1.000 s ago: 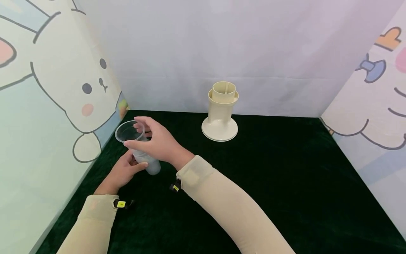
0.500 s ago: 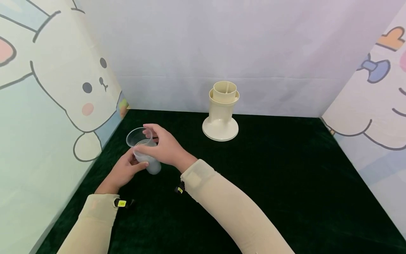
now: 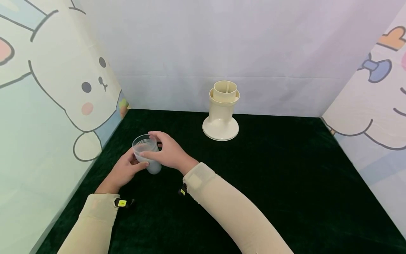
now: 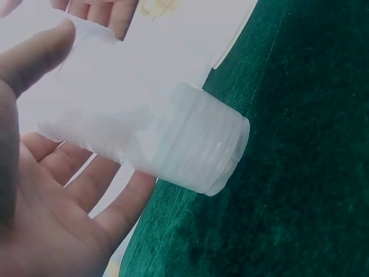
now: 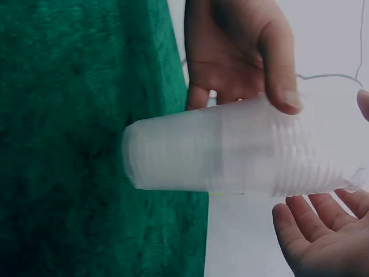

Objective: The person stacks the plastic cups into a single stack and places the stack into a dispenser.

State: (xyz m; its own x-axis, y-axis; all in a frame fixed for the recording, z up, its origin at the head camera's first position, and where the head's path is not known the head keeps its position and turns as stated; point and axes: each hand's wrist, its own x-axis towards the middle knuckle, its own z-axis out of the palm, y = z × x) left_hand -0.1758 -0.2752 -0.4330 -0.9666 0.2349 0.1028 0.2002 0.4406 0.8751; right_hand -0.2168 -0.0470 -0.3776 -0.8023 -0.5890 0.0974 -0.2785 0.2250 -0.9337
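A nested stack of clear plastic cups (image 3: 154, 166) stands tilted between both hands at the left of the dark green cloth. My left hand (image 3: 122, 171) grips the stack lower down, its thumb along the near side. Up by the rim, my right hand (image 3: 171, 151) holds the top cup, thumb in front and fingers behind. The right wrist view shows several closely spaced rims on the stack (image 5: 173, 151), with the left hand (image 5: 239, 55) on one side. Seen from the left wrist, the cup bottoms (image 4: 213, 144) stick out past the left fingers.
A cream plastic holder (image 3: 219, 114) with a round base and a tube top stands at the back, right of the hands. Green cloth (image 3: 285, 183) covers the table. A pale curtain (image 3: 174, 53) hangs behind, and cartoon-printed panels (image 3: 47, 116) flank both sides.
My right hand has moved down and to the right, sliding the top cup deeper into the stack. The left hand has stayed almost still around the stack.
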